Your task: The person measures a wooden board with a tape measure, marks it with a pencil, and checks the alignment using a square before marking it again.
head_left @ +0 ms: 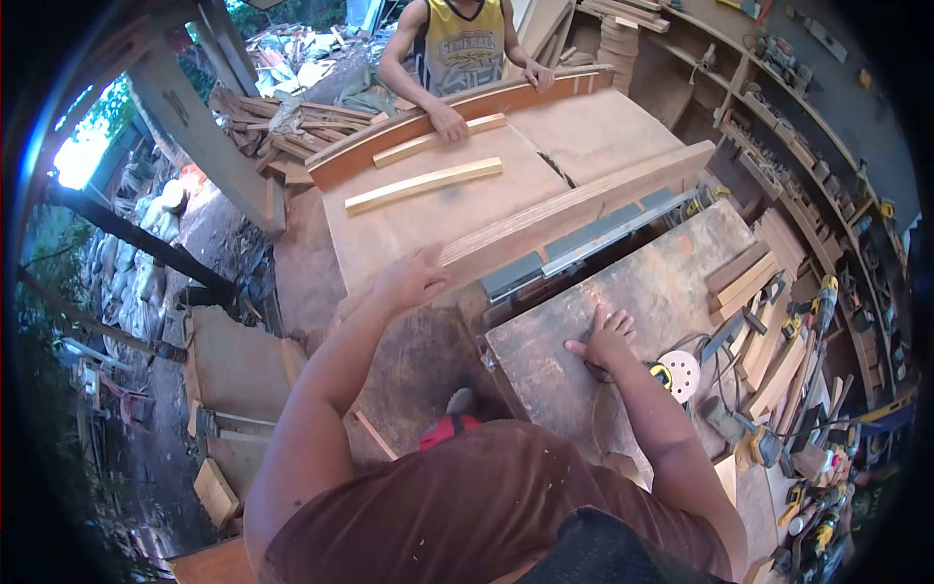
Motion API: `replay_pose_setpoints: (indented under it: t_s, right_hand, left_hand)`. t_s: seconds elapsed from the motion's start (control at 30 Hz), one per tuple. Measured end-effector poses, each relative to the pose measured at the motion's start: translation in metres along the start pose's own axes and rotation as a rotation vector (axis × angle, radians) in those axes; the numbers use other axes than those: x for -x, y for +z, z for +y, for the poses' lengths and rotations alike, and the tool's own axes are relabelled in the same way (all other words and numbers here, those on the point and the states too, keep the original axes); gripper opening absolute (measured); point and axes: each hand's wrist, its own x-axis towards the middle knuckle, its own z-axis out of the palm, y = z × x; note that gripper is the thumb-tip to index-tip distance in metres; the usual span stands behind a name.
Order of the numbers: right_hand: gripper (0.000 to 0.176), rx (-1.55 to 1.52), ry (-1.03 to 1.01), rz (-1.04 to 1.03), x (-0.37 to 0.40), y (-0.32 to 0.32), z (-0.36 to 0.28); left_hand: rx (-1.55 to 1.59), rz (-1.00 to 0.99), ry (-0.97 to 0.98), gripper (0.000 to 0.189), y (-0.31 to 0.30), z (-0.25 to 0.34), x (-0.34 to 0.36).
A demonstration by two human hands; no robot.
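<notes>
While the left hand (412, 280) touches the board (584, 210), the right hand (607, 337) rests apart.

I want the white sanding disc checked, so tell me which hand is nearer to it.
Right. The right hand rests on the worktable, left of the white disc; the left hand is farther left, at the long board.

At twelve o'clock, a yellow jersey (465, 47) is displaying the word "GENERALS" across its chest; the larger print (469, 70) beneath is appearing too unclear to read. Between three and four o'clock, yellow-and-black tools (825, 297) are showing no legible markings.
</notes>
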Motion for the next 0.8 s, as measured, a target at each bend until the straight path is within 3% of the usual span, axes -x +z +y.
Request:
replay_pose_setpoints:
  t_s: [0.23, 0.5, 0.6, 0.8]
  right_hand:
    - [0.122, -0.007, -0.002, 0.001, -0.002, 0.001, 0.001]
    - [0.122, -0.02, -0.017, 0.03, 0.001, 0.002, 0.002]
    - [0.121, -0.025, -0.018, 0.031, 0.003, -0.001, 0.002]
    - [0.12, -0.035, -0.023, 0.041, 0.002, 0.001, 0.002]
  left_hand:
    - [0.011, 0.019, 0.037, 0.02, 0.002, -0.004, -0.003]
    - [0.131, -0.103, -0.103, 0.022, -0.017, 0.015, -0.002]
    - [0.023, -0.006, -0.01, 0.022, -0.009, 0.007, -0.002]
    - [0.07, -0.077, -0.079, 0.023, -0.013, 0.014, -0.003]
